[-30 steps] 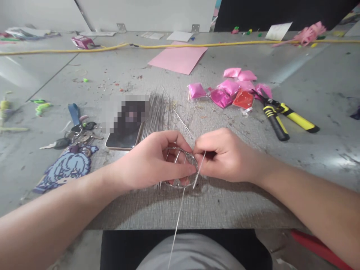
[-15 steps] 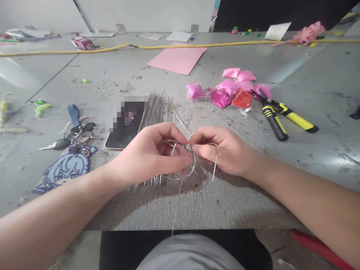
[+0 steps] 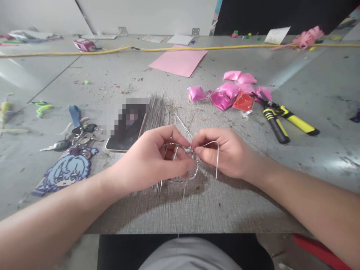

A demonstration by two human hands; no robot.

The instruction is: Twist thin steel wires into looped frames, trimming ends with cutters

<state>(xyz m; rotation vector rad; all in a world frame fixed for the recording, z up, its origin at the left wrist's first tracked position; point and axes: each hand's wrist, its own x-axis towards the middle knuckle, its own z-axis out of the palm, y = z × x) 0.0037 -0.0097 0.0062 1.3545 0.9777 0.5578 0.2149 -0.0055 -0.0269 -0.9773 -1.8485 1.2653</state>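
Observation:
Between my hands is a round frame of twisted silver wire (image 3: 196, 170), with thin wires crossing its inside. My left hand (image 3: 160, 155) is closed around the ring's left side, its fingers hiding much of it. With thumb and forefinger pressed together, my right hand (image 3: 219, 152) pinches a thin silver wire (image 3: 217, 161) at the ring's upper right edge. That wire's free end bends over and hangs down in front of the right fingers. Under and behind my left hand lies a bundle of straight wires (image 3: 157, 110).
Left of the bundle lies a phone (image 3: 126, 131), then keys (image 3: 84, 138) with a pixel-pattern charm (image 3: 67, 168). Yellow-black pliers (image 3: 281, 116) lie open at right beside pink packets (image 3: 229, 90). A pink sheet (image 3: 180, 62) and a yellow cable (image 3: 197, 48) are farther back.
The ring has turned slightly and sits a little lower and to the right. The wire's free end now hangs more upright. Both hands keep their grip.

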